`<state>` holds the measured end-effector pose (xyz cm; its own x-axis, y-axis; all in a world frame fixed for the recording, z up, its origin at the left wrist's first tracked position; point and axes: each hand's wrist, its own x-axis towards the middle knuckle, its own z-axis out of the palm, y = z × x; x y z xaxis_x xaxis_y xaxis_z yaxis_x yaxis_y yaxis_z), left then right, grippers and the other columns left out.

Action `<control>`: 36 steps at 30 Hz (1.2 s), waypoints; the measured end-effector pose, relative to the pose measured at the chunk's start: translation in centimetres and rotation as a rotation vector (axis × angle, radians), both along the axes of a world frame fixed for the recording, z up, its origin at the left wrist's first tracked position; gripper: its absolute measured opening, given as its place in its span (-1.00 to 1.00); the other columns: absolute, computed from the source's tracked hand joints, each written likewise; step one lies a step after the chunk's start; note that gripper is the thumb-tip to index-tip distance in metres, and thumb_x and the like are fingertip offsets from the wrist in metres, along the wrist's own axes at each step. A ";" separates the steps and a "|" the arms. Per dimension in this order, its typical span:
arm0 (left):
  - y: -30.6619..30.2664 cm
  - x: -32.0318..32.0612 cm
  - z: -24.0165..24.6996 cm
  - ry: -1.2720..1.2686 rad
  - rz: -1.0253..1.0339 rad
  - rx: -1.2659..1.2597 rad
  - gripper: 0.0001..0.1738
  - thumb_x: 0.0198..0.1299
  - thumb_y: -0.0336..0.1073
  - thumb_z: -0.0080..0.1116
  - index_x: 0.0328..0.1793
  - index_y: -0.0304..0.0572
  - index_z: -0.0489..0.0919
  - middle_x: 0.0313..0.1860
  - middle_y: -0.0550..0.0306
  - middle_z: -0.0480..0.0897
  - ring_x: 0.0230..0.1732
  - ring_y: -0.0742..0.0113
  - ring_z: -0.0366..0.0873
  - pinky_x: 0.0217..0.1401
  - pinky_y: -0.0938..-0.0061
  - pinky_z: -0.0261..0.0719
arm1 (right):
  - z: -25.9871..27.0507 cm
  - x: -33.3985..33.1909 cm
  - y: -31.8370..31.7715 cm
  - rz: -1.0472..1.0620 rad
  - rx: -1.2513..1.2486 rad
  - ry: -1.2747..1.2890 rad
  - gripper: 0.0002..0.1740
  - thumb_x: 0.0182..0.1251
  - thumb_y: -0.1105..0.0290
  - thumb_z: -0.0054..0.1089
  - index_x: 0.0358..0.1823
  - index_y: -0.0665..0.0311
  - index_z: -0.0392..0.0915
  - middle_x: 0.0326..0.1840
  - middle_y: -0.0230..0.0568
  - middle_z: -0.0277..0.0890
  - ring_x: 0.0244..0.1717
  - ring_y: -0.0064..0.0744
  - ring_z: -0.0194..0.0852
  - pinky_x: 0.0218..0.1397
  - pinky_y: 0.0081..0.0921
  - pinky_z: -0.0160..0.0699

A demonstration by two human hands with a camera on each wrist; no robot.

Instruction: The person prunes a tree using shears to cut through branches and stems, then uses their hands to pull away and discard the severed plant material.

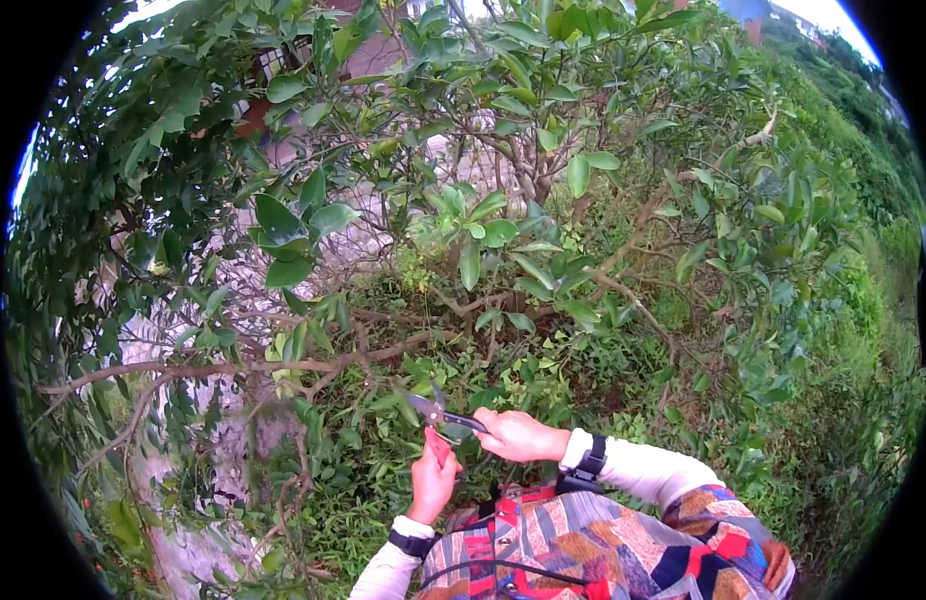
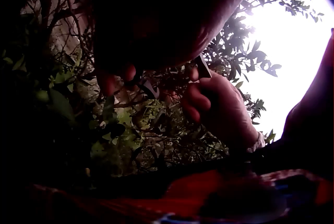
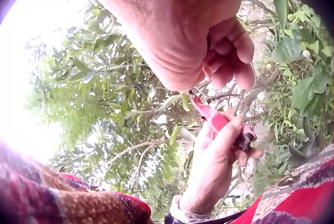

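A pair of pruning shears [image 1: 435,410] is spread between the two hands, its blades pointing up and left among the leaves. My left hand [image 1: 435,482] grips the red handle [image 3: 213,119] from below, thumb laid along it in the right wrist view. With curled fingers, my right hand [image 1: 521,437] holds the other, dark handle [image 1: 467,423] from the right side. In the left wrist view the left hand [image 2: 156,20] looms dark at the top, and the right hand [image 2: 224,104] shows beyond it.
A long bare branch [image 1: 223,369] runs across the left, just above the shears. Leafy branches [image 1: 473,230] of a small tree hang ahead, and dense low plants [image 1: 383,520] cover the ground. Pale paving [image 1: 208,450] lies at the left.
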<state>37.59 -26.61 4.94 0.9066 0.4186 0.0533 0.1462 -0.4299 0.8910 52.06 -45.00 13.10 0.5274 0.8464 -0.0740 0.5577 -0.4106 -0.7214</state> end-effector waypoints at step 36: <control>-2.3 2.3 12.1 -0.110 -0.431 -0.756 -0.55 0.55 0.07 0.24 0.11 -0.18 0.49 -0.43 0.22 0.60 -0.64 0.55 0.43 -0.58 0.63 0.40 | 5.9 1.0 -2.1 0.002 0.157 0.148 0.31 0.44 -0.53 0.03 0.80 0.35 -0.24 0.59 0.38 0.16 0.58 0.19 0.28 0.59 -0.12 0.33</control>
<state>39.85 -28.89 17.03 1.0000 -0.0005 -0.0041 0.0040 0.2836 0.9589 53.02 -47.14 18.99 0.5192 0.8545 -0.0174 0.4416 -0.2856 -0.8505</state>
